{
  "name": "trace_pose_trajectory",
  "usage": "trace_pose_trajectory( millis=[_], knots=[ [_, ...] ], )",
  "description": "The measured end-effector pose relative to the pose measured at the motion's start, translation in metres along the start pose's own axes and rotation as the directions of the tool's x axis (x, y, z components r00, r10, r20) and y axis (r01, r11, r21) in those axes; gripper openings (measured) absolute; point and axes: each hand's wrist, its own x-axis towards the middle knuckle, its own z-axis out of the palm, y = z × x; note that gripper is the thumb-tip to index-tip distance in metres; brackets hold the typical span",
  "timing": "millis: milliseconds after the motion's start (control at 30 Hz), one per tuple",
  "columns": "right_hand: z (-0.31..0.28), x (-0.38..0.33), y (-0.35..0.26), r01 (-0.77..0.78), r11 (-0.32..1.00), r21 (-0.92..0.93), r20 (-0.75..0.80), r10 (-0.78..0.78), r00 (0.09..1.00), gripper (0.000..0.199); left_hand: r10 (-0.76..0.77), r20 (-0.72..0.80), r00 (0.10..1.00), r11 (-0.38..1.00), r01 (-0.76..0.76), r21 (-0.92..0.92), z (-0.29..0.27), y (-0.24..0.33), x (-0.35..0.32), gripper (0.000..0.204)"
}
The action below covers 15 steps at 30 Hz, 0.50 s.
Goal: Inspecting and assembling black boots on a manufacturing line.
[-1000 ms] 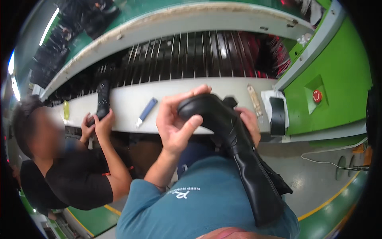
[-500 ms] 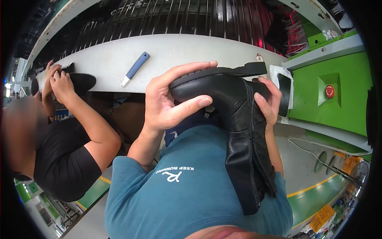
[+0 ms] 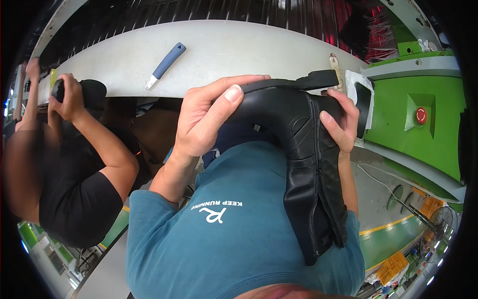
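Both my hands hold a black heeled boot [image 3: 279, 110], its sole turned up toward the worktable and its shaft hanging down across my chest. My left hand [image 3: 206, 112] wraps the toe end, fingers along the sole edge and thumb over the upper. Around the heel end, my right hand [image 3: 342, 122] grips just below the heel block, the thumb on the side near the zip seam. Part of the right fingers is hidden behind the boot. A blue-handled knife [image 3: 167, 65] lies on the white worktable [image 3: 219, 42] beyond my left hand.
To the left a co-worker in a black top handles another black boot [image 3: 93, 93]. At the right stands a green machine [image 3: 393, 129] with a red stop button [image 3: 421, 115]. A phone-like dark object [image 3: 363, 102] lies on white paper beside it. Metal bars run behind the worktable.
The boot has rolled so less of its toe shows, and my left thumb has moved up toward the sole edge. The co-worker's hands and boot have shifted. My view has tilted slightly.
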Motion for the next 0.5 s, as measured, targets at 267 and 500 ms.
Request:
trace_pose_trajectory(
  millis=[267, 500],
  knots=[
    [-0.005, 0.013, -0.015, 0.167, 0.969, -0.181, 0.108, -0.149, 0.983, 0.05, -0.007, -0.07, 0.998, 0.993, 0.016, 0.117, 0.001, -0.003, -0.006, 0.034],
    [-0.01, 0.023, -0.029, 0.31, 0.919, -0.245, 0.199, -0.265, 0.943, 0.048, -0.051, 0.011, 0.999, 0.977, 0.048, 0.209, -0.006, -0.005, -0.01, 0.031]
  ],
)
